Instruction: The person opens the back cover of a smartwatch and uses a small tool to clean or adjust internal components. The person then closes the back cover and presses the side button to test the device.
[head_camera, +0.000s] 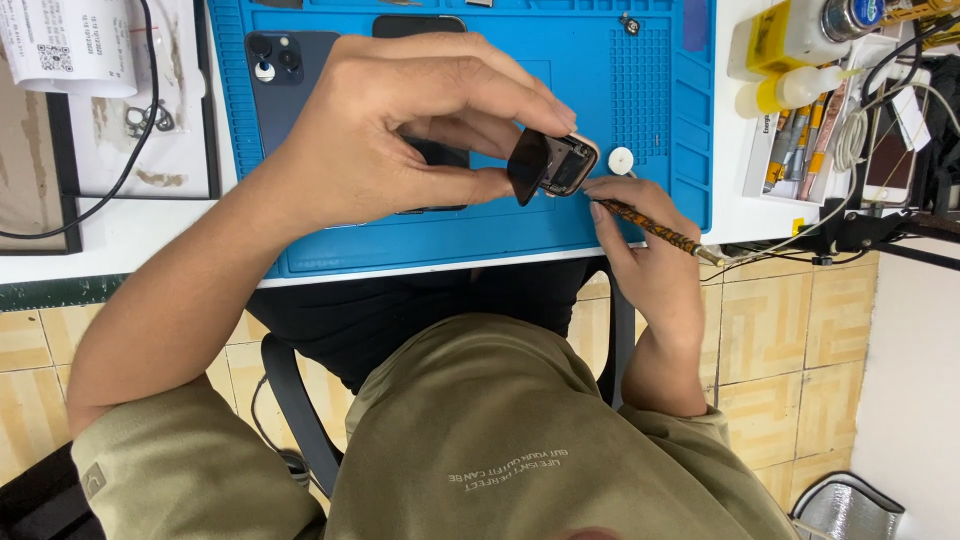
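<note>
Your right hand pinches a thin patterned-handle tool, tip at the small square beige-cased watch your left hand grips above the blue silicone mat on the counter — its black screen is already hinged open. The insides are hard to make out — a dark phone lies half hidden beyond.

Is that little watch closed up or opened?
Opened: the watch in the left hand has its dark screen swung away from the pale case.

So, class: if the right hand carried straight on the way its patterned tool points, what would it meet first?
The right hand aims its patterned tool up-left; the first thing met is likely the opened small device held by the left hand, though depth is unclear.
</note>
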